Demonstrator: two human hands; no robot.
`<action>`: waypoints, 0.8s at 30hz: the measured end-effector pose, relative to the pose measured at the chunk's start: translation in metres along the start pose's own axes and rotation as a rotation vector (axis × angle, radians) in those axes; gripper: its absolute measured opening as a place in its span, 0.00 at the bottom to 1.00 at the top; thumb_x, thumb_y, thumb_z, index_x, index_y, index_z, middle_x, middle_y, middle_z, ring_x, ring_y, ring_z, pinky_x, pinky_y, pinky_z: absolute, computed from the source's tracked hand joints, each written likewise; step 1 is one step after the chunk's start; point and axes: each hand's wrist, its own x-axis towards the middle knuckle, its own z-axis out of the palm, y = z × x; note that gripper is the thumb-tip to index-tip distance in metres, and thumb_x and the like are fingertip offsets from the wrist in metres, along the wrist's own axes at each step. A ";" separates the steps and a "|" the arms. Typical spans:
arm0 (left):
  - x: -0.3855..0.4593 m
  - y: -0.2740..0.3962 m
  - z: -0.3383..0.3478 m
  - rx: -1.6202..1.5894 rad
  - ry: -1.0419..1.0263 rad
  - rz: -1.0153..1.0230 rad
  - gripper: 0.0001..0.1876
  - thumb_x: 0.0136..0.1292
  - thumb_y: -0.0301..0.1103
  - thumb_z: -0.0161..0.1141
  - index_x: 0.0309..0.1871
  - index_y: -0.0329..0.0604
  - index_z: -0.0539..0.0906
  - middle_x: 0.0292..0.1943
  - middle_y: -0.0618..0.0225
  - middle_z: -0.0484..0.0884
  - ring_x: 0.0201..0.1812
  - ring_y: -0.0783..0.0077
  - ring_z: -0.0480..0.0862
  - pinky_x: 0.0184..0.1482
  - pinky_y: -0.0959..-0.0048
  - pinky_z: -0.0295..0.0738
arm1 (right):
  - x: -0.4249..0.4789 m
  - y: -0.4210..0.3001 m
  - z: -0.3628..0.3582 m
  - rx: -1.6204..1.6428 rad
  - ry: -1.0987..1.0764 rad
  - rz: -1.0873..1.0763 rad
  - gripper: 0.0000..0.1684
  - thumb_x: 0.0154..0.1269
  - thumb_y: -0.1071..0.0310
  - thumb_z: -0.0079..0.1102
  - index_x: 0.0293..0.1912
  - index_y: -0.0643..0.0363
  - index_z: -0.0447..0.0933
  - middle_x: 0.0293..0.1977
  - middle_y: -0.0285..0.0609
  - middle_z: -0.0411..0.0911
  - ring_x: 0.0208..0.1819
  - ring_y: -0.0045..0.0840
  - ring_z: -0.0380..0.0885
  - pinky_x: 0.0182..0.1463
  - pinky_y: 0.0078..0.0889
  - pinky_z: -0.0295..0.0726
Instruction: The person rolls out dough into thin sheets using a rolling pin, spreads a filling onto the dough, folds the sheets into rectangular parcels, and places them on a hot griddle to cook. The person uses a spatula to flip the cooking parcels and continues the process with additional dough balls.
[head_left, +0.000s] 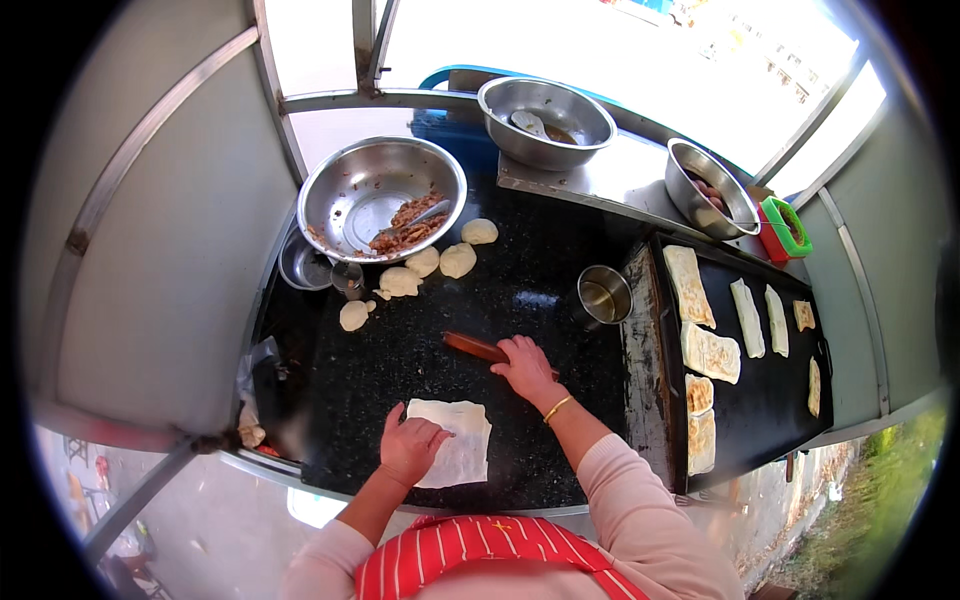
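Note:
My right hand grips one end of a reddish-brown wooden rolling pin on the black speckled stone worktop. The pin's other end points left, toward the middle of the worktop. Nearer my body lies a thin, roughly rectangular sheet of white dough. Over its left part is my left hand, fingers apart and touching the dough or just above it; I see nothing held in it. Several pale dough balls sit farther back, beside a large steel bowl of reddish minced filling with a spoon in it.
At right, a dark griddle carries several flatbreads, some browned. A steel cup of yellowish liquid stands left of it. Along the back are a steel basin, a smaller bowl and a red-green container. Left is a wall panel.

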 end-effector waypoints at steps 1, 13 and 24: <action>0.002 -0.002 -0.005 -0.018 0.111 -0.034 0.09 0.62 0.38 0.67 0.44 0.52 0.86 0.51 0.69 0.85 0.56 0.66 0.82 0.70 0.50 0.63 | -0.016 -0.008 -0.001 0.054 -0.007 0.014 0.23 0.57 0.58 0.73 0.49 0.55 0.78 0.47 0.46 0.77 0.53 0.45 0.74 0.55 0.46 0.76; 0.032 -0.034 -0.017 -0.175 0.223 -0.548 0.24 0.74 0.51 0.52 0.30 0.42 0.86 0.31 0.53 0.86 0.34 0.44 0.86 0.40 0.49 0.81 | -0.070 -0.128 -0.031 0.018 -0.247 -0.163 0.21 0.60 0.54 0.69 0.50 0.52 0.79 0.43 0.42 0.82 0.50 0.39 0.80 0.54 0.44 0.76; 0.005 -0.033 -0.005 -0.390 0.261 -0.493 0.15 0.68 0.34 0.59 0.56 0.47 0.79 0.51 0.62 0.81 0.51 0.54 0.82 0.51 0.59 0.78 | -0.110 -0.082 -0.010 0.192 -0.043 0.064 0.23 0.64 0.63 0.67 0.58 0.56 0.79 0.58 0.45 0.76 0.60 0.43 0.72 0.64 0.41 0.73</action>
